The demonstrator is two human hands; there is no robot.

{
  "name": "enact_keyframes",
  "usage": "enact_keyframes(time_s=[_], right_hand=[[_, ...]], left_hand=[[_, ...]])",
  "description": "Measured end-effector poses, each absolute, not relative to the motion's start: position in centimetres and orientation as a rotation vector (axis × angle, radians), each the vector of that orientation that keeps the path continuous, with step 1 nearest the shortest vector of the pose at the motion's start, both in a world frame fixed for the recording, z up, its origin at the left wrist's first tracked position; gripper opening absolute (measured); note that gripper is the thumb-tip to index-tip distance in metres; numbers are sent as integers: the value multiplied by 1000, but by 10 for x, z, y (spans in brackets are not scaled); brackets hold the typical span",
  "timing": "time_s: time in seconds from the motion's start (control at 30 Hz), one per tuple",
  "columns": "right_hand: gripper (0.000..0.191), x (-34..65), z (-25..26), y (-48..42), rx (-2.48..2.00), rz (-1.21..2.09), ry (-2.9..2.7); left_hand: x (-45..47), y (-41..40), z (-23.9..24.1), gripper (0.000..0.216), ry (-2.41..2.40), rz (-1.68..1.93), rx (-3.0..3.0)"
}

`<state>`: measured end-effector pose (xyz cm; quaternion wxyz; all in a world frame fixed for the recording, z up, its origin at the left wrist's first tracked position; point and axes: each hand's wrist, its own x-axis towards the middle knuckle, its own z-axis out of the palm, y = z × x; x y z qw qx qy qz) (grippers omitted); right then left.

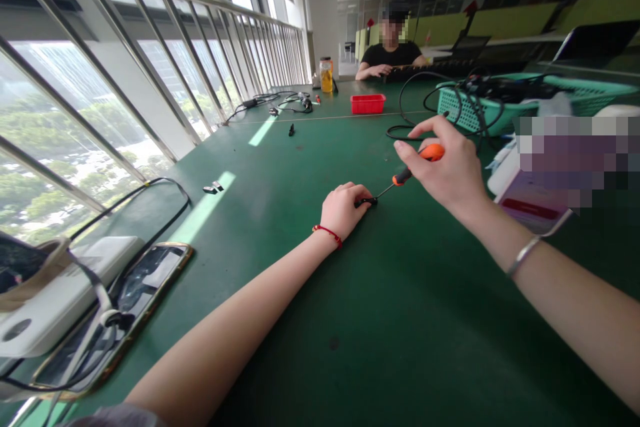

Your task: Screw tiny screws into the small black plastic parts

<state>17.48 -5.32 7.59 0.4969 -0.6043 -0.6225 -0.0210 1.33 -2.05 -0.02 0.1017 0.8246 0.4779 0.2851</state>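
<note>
My left hand (345, 210) rests on the green table (310, 293), its fingers closed on a small black part (369, 201) held against the surface. In my right hand (447, 167) is a screwdriver (403, 177) with an orange and black handle. The shaft slants down to the left, and its tip meets the black part or lies right beside it; I cannot tell which. My right index finger and thumb are spread near the handle, while the palm side keeps it in the hand. Details of the black part are too small to make out.
A phone (155, 280) and a white box-shaped device (75, 293) with cables lie at left. Small metal pieces (213, 188) sit nearby. Farther back are a red tray (367, 105), a drink bottle (326, 77) and a teal basket (475, 110) of cables. A person (393, 53) sits opposite.
</note>
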Motion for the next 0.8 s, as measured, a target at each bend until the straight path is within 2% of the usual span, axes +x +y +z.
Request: enact_keyframes(time_s=[0.1,0.2,0.3,0.37,0.67,0.8], right_hand=[[22,173,77,-54,-1500,-54,-1543],[12,174,74,-53,-1419,-13,-1572],[30,176,72,-51,-1354,34,-1587],[33,176,73,-52,-1373,19,-1581],[15,175,74,-53,-1375,15,-1656],[41,175,71,-52,-1259,-29,-1666]], left_hand=[[13,-20,0,10,1409,846,2423],[13,-21,0,10,1407,850,2418],[13,-21,0,10,1408,846,2421],[13,-21,0,10,1406,846,2426],[13,-20,0,10,1411,840,2424],[13,-20,0,11,1416,843,2434]])
